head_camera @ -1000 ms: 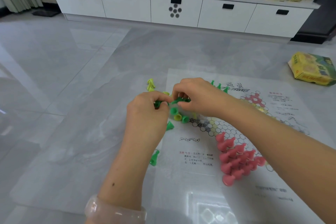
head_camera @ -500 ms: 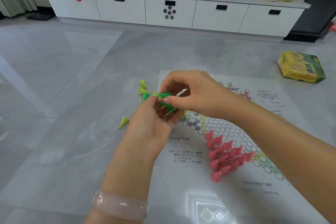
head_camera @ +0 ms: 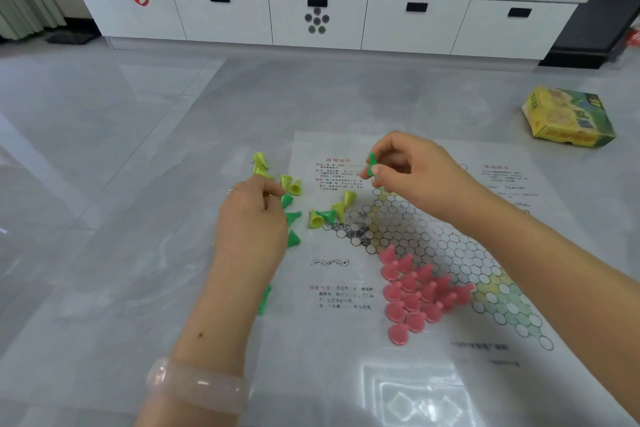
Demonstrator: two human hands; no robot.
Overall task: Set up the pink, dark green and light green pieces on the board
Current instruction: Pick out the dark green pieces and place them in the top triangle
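A thin paper board [head_camera: 433, 350] printed with a star of hexagonal cells lies flat on glossy grey floor tiles. Smooth plastic pink pieces [head_camera: 415, 291], cone-shaped pawns, cluster on its near point. Light green pieces [head_camera: 291, 184] and dark green pieces [head_camera: 293, 218] lie tipped along the board's left edge. The right hand [head_camera: 412, 177] pinches one dark green pawn [head_camera: 372, 164] above the board; the left hand [head_camera: 249, 222] curls its fingers among the loose greens.

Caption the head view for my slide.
Right hand pinches a dark green piece above the board; pink pieces already placed.

Pink pieces [head_camera: 417, 291] clustered upright on board [head_camera: 433, 246], light green pieces [head_camera: 294, 185] and dark green pieces [head_camera: 292, 218] toppled at its left edge
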